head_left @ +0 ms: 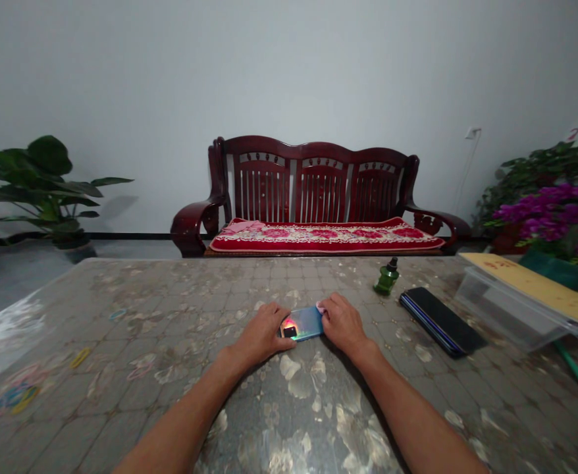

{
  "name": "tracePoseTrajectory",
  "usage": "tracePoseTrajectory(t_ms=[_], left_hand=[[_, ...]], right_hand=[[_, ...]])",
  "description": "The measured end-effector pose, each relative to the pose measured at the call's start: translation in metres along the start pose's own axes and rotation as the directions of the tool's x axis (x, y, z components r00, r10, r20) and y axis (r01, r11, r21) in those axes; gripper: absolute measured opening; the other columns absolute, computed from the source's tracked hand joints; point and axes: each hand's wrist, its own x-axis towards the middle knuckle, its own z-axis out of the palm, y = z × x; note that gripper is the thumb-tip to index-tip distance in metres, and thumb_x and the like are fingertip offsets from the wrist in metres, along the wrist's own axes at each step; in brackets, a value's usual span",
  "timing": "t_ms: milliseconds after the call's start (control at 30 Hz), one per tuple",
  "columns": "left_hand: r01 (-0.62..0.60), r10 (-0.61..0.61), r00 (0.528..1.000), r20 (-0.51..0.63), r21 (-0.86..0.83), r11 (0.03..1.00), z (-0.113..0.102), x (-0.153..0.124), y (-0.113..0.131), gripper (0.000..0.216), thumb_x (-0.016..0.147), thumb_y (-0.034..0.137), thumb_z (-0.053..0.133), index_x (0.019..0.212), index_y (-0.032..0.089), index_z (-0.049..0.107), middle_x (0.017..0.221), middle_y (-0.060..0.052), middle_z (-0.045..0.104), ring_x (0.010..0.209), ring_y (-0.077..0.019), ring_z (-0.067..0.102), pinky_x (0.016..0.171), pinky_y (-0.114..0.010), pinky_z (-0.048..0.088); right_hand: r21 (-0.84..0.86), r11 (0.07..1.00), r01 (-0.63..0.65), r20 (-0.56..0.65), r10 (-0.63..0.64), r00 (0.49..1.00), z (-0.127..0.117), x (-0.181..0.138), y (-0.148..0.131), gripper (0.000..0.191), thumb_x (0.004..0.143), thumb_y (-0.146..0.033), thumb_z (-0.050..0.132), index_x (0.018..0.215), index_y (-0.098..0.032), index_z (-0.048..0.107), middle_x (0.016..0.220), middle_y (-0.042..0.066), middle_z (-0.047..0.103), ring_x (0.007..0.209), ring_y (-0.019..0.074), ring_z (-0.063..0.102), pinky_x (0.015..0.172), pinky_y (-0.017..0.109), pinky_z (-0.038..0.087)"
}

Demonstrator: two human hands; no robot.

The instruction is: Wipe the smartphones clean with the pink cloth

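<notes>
A smartphone point(309, 323) with a glossy blue back lies back side up at the middle of the table; its dark camera block is at the left end, with a rainbow reflection around it. My left hand point(265, 331) grips that left end, thumb along the near edge and fingers at the far edge. At the right end, my right hand point(341, 322) is closed, fingers curled and pressed together against the phone. A small whitish bit, perhaps cloth or tissue, shows at its fingertips; most of it is hidden.
Right of my hands are a green bottle point(386, 277) with a black cap, a dark stack of phone-like slabs point(442, 321) and a clear plastic box point(506, 309) under a yellow board point(540, 286). Several coloured rubber bands point(24, 399) lie at left. A wooden bench point(318, 155) stands behind.
</notes>
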Motion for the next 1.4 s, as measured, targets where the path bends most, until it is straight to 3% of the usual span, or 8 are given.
tracePoseTrajectory(t_ms=[200, 467, 533, 733, 967, 1033, 1233, 1400], left_hand=[[-0.005, 0.005, 1.000, 0.005, 0.009, 1.000, -0.001, 0.000, 0.001, 0.045, 0.077, 0.037, 0.075, 0.117, 0.019, 0.064, 0.111, -0.009, 0.060, 0.105, -0.0280, 0.055, 0.092, -0.035, 0.043], [0.029, -0.029, 0.999, 0.018, 0.002, 1.000, -0.002, -0.001, 0.002, 0.050, 0.076, 0.039, 0.075, 0.121, 0.021, 0.062, 0.115, -0.008, 0.060, 0.109, -0.0288, 0.054, 0.092, -0.035, 0.044], [0.028, -0.028, 0.999, 0.016, -0.001, 1.000, -0.001, 0.000, 0.001, 0.050, 0.077, 0.039, 0.075, 0.122, 0.022, 0.062, 0.114, -0.008, 0.060, 0.108, -0.0285, 0.055, 0.092, -0.035, 0.044], [0.012, -0.012, 1.000, 0.010, -0.026, 1.000, -0.001, 0.000, 0.002, 0.044, 0.077, 0.035, 0.073, 0.118, 0.020, 0.063, 0.110, -0.008, 0.060, 0.106, -0.0277, 0.056, 0.091, -0.034, 0.045], [0.013, -0.012, 1.000, 0.022, -0.050, 0.999, -0.001, 0.000, 0.001, 0.044, 0.077, 0.034, 0.074, 0.118, 0.020, 0.062, 0.113, -0.009, 0.059, 0.108, -0.0273, 0.056, 0.093, -0.034, 0.044], [0.014, -0.013, 0.999, 0.029, -0.061, 0.998, 0.000, 0.001, 0.000, 0.043, 0.077, 0.033, 0.075, 0.117, 0.021, 0.062, 0.113, -0.008, 0.059, 0.107, -0.0264, 0.056, 0.092, -0.033, 0.044], [0.007, -0.004, 0.999, 0.032, -0.077, 0.997, 0.000, 0.001, 0.001, 0.043, 0.077, 0.031, 0.076, 0.115, 0.018, 0.062, 0.111, -0.008, 0.058, 0.104, -0.0243, 0.057, 0.091, -0.031, 0.045], [0.020, -0.017, 0.999, 0.042, -0.074, 0.997, -0.002, 0.000, 0.002, 0.041, 0.077, 0.032, 0.075, 0.114, 0.018, 0.063, 0.108, -0.007, 0.058, 0.103, -0.0248, 0.058, 0.088, -0.030, 0.046]], right_hand=[[0.079, 0.976, 0.201, 0.055, -0.206, 0.977, 0.001, -0.005, -0.018, 0.027, 0.087, -0.009, 0.051, 0.103, -0.021, 0.070, 0.098, 0.005, 0.063, 0.092, 0.0174, 0.057, 0.082, 0.025, 0.042], [-0.033, 0.998, -0.059, 0.016, 0.060, 0.998, -0.003, 0.001, 0.000, 0.024, 0.087, -0.012, 0.052, 0.099, -0.021, 0.071, 0.098, 0.006, 0.065, 0.096, 0.0186, 0.058, 0.080, 0.025, 0.042], [-0.030, 0.999, -0.040, 0.016, 0.041, 0.999, -0.001, 0.001, 0.000, 0.025, 0.087, -0.011, 0.052, 0.100, -0.021, 0.071, 0.099, 0.006, 0.064, 0.096, 0.0186, 0.057, 0.081, 0.025, 0.042], [0.062, 0.975, 0.215, 0.060, -0.218, 0.974, -0.001, -0.005, -0.019, 0.027, 0.086, -0.010, 0.052, 0.102, -0.021, 0.070, 0.097, 0.005, 0.063, 0.092, 0.0177, 0.057, 0.080, 0.025, 0.042], [-0.016, 0.999, -0.033, 0.031, 0.033, 0.999, -0.002, 0.001, -0.006, 0.023, 0.087, -0.012, 0.052, 0.098, -0.021, 0.070, 0.099, 0.006, 0.065, 0.095, 0.0183, 0.058, 0.080, 0.025, 0.043], [-0.015, 1.000, -0.017, 0.032, 0.017, 0.999, -0.002, 0.001, -0.005, 0.025, 0.087, -0.011, 0.052, 0.100, -0.020, 0.070, 0.100, 0.007, 0.064, 0.096, 0.0184, 0.058, 0.081, 0.026, 0.042], [0.064, 0.978, 0.196, 0.077, -0.201, 0.977, -0.001, -0.004, -0.021, 0.027, 0.086, -0.009, 0.051, 0.103, -0.020, 0.069, 0.102, 0.006, 0.063, 0.094, 0.0175, 0.057, 0.081, 0.025, 0.042], [0.003, 0.999, 0.049, 0.082, -0.049, 0.995, -0.004, -0.002, -0.020, 0.022, 0.087, -0.011, 0.053, 0.097, -0.021, 0.070, 0.100, 0.006, 0.064, 0.094, 0.0185, 0.058, 0.080, 0.026, 0.043]])
